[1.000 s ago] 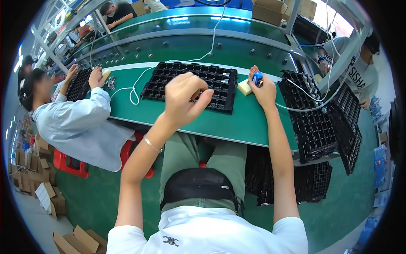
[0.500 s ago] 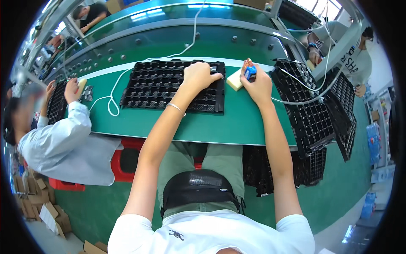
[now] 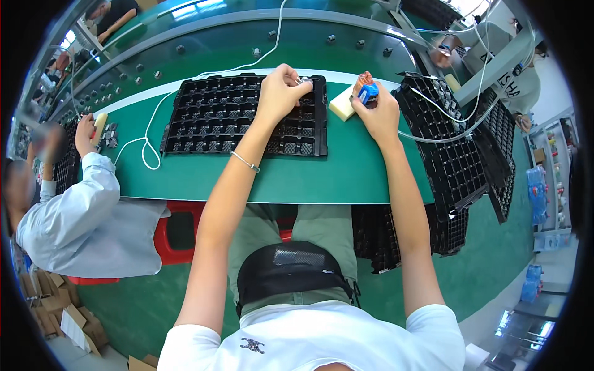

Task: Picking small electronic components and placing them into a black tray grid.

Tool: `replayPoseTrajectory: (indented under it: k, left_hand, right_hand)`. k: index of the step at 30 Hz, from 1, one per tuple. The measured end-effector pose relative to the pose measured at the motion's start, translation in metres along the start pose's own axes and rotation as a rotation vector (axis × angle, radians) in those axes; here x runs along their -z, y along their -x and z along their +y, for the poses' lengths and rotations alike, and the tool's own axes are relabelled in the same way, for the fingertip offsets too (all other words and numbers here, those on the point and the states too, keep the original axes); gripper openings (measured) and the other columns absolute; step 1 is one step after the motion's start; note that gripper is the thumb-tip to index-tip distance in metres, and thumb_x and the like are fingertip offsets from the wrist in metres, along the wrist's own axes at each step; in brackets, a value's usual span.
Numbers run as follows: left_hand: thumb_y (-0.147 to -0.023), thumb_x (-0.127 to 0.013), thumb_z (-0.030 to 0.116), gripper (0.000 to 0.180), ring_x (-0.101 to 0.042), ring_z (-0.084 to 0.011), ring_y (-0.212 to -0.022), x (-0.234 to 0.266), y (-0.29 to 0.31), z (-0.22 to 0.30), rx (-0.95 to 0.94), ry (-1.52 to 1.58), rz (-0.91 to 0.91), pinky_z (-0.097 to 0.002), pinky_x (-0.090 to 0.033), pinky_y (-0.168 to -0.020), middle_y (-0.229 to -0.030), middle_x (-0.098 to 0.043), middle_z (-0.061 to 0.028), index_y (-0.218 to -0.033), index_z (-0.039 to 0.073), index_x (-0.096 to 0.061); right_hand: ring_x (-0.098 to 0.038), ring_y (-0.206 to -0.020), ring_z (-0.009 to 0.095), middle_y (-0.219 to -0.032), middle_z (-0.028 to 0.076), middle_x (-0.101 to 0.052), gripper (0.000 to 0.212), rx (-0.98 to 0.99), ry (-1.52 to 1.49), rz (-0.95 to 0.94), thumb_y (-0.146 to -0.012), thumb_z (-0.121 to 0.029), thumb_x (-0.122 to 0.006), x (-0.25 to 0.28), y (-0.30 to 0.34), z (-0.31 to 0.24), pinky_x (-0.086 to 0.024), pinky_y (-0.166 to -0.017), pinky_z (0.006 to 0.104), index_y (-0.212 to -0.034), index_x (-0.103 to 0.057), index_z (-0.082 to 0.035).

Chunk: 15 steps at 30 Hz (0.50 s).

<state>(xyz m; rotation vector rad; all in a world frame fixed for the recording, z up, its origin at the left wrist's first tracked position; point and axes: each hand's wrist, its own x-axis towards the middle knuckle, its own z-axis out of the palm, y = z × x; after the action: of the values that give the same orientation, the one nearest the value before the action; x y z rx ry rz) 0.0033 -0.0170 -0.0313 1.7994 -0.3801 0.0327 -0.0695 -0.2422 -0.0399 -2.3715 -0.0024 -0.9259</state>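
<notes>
At a green worktop [image 3: 322, 179], the left hand [image 3: 278, 93] pinches a small metal part [image 3: 305, 80] over a black compartment tray [image 3: 241, 117]; the right hand [image 3: 377, 111] grips a blue tool [image 3: 367, 93].

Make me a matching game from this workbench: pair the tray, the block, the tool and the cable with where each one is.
Things:
1. tray
2. block
3. blue tool
4. white cable

Places:
A. in the right hand
B. looped on the green table, left of the tray
C. under the left hand
D. on the table between the two hands

Pairs: 1-C, 2-D, 3-A, 4-B
</notes>
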Motion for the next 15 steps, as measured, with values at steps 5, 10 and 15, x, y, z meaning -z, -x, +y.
replayPoseTrajectory:
  k: [5, 10, 15]
  left_hand:
    - [-0.083, -0.071, 0.019, 0.021, -0.054, -0.0080, -0.050, 0.0022, 0.0011, 0.0019, 0.186, 0.528, -0.102, -0.0198, -0.038, -0.043, -0.073, -0.065, -0.0068, -0.086, 0.004, -0.057]
    - [-0.086, -0.070, 0.022, 0.021, -0.051, -0.0075, -0.051, 0.0037, 0.0019, -0.0032, 0.286, 0.768, -0.072, -0.0192, -0.036, -0.045, -0.068, -0.058, -0.0020, -0.087, 0.006, -0.056]
    - [-0.087, -0.069, 0.022, 0.019, -0.050, -0.0071, -0.051, 0.0028, 0.0024, -0.0018, 0.293, 0.751, -0.059, -0.0194, -0.036, -0.045, -0.067, -0.056, -0.0005, -0.086, 0.007, -0.056]
  right_hand:
    - [-0.061, -0.060, 0.013, -0.071, 0.007, -0.063, 0.034, 0.001, -0.017, -0.003, -0.072, -0.023, -0.074, 0.0032, 0.0004, 0.0024, -0.049, -0.060, 0.0272, -0.096, -0.064, -0.001]
    - [-0.059, -0.059, 0.013, -0.070, 0.006, -0.062, 0.033, -0.001, -0.031, -0.012, -0.072, -0.023, -0.074, 0.0036, 0.0013, -0.0010, -0.048, -0.060, 0.0267, -0.095, -0.064, 0.000]
    - [-0.058, -0.058, 0.012, -0.070, 0.006, -0.062, 0.034, -0.046, -0.002, -0.037, -0.072, -0.023, -0.073, 0.0074, 0.0010, -0.0062, -0.047, -0.059, 0.0265, -0.096, -0.065, -0.001]
